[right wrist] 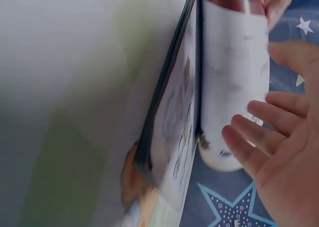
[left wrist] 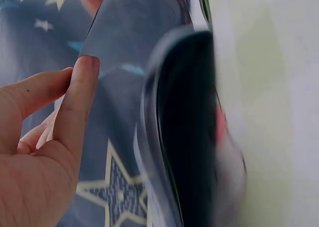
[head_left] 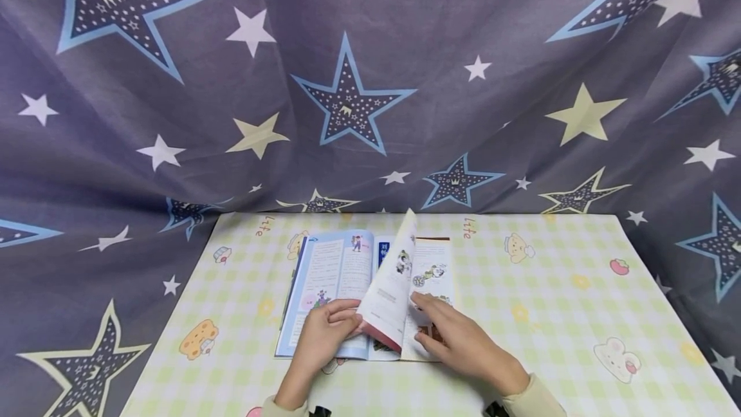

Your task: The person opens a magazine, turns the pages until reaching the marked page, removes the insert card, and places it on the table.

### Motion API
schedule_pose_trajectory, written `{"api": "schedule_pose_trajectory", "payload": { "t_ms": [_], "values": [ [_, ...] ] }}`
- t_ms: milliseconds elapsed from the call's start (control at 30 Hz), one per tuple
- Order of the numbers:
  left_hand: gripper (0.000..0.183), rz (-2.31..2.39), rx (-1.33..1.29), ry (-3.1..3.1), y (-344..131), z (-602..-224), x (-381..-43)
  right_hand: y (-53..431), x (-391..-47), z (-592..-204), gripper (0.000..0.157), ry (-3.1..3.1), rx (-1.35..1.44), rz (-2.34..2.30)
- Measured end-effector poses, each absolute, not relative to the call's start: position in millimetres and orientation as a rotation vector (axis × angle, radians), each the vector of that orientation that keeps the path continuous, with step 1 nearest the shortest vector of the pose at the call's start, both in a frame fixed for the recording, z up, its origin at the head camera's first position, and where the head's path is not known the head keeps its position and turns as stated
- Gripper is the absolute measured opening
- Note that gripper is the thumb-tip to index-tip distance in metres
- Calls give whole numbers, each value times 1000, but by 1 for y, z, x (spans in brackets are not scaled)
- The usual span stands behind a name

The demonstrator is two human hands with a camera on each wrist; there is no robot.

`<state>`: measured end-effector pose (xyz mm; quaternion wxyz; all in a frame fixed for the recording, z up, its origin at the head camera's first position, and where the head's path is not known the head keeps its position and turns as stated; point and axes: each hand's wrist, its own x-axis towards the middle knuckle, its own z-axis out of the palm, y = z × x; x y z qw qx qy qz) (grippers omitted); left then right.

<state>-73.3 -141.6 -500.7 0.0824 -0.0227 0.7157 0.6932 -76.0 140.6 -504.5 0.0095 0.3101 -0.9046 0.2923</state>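
Observation:
An open illustrated magazine (head_left: pixel 336 269) lies on the table, with pale blue pages to the left and white pictured ones to the right. One page (head_left: pixel 384 304) stands raised near the middle, leaning left. My left hand (head_left: pixel 324 334) pinches the lower corner of this page between thumb and fingers; the left wrist view shows the left hand (left wrist: pixel 47 137) at the page edge. Over the right-hand pages is my right hand (head_left: pixel 463 340), its fingers extended and spread. In the right wrist view the right hand (right wrist: pixel 284 132) is beside the curved page (right wrist: pixel 232 72), holding nothing.
A green-and-white checked tablecloth (head_left: pixel 556 301) with cartoon prints covers the table. Behind and on both sides hangs a dark curtain (head_left: pixel 405 5) with stars. Light sleeves (head_left: pixel 535 398) show at the wrists.

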Motion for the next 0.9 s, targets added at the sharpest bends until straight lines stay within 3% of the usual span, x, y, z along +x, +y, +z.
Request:
{"api": "schedule_pose_trajectory", "payload": {
  "t_ms": [367, 700, 900],
  "values": [
    [30, 2004, -480, 2343, -207, -506, -56, 159, -74, -514, 79, -3103, 1101, 669],
    [33, 1848, -686, 2435, -239, -509, -41, 165, -73, -513, 64, -3048, 1133, 723],
    [33, 1842, -709, 2442, -245, -511, -38, 170, -76, -511, 39, -2946, 1179, 761]
  ]
}}
